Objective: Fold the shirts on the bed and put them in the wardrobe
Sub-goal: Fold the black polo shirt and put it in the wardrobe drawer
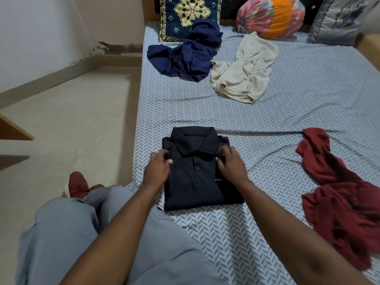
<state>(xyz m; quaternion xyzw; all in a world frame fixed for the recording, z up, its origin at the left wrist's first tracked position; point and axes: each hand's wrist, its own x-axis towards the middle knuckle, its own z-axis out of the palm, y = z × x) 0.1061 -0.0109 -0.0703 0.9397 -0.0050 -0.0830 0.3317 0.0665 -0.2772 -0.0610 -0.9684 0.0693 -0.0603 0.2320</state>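
Gripping the folded dark polo shirt [195,177] by both sides near the collar, left hand [158,166] and right hand [231,164] sit apart. Polo lies flat near the bed [287,112] edge. Unfolded nearby: maroon shirt [337,192] to the right, navy shirt [185,54] and cream shirt [244,70] farther up.

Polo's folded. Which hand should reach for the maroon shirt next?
Right. The maroon shirt lies beyond the right hand, past the folded polo; the left hand would probably have to cross the polo.
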